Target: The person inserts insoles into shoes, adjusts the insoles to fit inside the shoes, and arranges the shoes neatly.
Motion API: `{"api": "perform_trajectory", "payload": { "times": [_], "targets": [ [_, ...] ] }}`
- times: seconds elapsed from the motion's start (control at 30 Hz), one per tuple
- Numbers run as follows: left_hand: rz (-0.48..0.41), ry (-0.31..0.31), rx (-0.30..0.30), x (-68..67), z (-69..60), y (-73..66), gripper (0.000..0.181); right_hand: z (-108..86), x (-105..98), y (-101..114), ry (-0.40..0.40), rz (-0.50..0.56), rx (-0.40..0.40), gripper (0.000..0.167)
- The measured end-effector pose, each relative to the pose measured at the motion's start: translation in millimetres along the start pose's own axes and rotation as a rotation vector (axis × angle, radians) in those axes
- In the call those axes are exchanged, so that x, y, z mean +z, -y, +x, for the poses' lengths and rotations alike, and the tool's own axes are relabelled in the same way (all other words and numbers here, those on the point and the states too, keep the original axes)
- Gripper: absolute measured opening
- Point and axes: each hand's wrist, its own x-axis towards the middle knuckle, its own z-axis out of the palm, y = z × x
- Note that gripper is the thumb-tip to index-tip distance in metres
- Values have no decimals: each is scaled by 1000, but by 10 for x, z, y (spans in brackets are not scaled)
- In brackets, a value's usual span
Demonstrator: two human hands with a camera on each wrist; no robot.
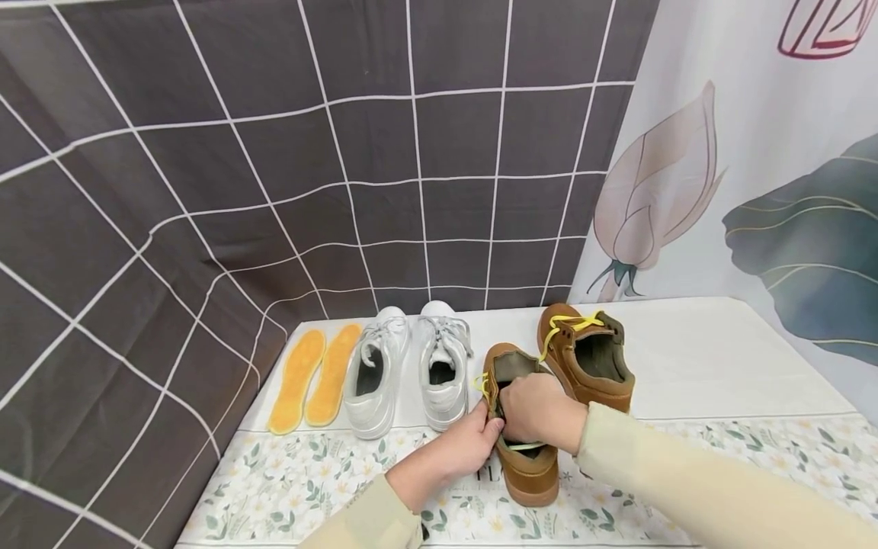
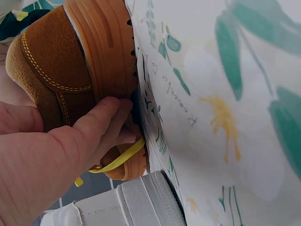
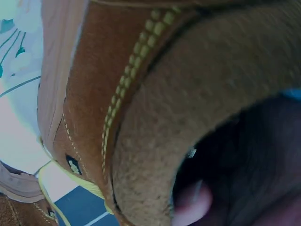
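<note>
My left hand (image 1: pixel 463 441) grips a brown suede shoe (image 1: pixel 531 484) by its left side. In the left wrist view its fingers lie along the sole edge, with the thumb at the collar. My right hand (image 1: pixel 538 412) reaches down into that shoe's opening; its fingertips are mostly hidden there. A pale strip (image 1: pixel 524 445) shows inside near the heel; I cannot tell what it is. Beside it, to the right, stands the matching brown shoe (image 1: pixel 593 385) with yellow laces (image 1: pixel 572 324). In the right wrist view the shoe's collar (image 3: pixel 141 155) fills much of the picture.
Two white sneakers (image 1: pixel 373 396) stand left of the brown shoes. Farther left, two orange-yellow insoles (image 1: pixel 296 381) lie flat on the white and floral cloth (image 1: pixel 309 488). A dark grid-patterned curtain (image 1: pixel 453 137) hangs behind, with a white flower-printed one (image 1: pixel 686 229) at the right.
</note>
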Motion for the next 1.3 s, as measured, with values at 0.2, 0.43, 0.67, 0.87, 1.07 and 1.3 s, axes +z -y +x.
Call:
{"api": "perform_trajectory", "payload": {
  "times": [0.2,0.43,0.67,0.87,1.07,1.3],
  "targets": [
    [-9,4,-4,10,8,-6,56,-1,-23,15,88,14,-2,34],
    [-32,-8,13,22,10,2,59,-48,94,47,-131,172,39,29],
    [-20,-4,-6,15,-2,-18,61,-72,210,69,-219,238,-7,21],
    [-9,-3,-1,38,-4,-7,60,-119,171,-19,-182,169,-117,24],
    [-2,0,-7,43,-11,-2,60,-195,-59,-137,76,232,-191,28],
    [-12,5,-24,6,-14,-53,61,-172,-261,-317,367,334,-334,26]
  ]
}}
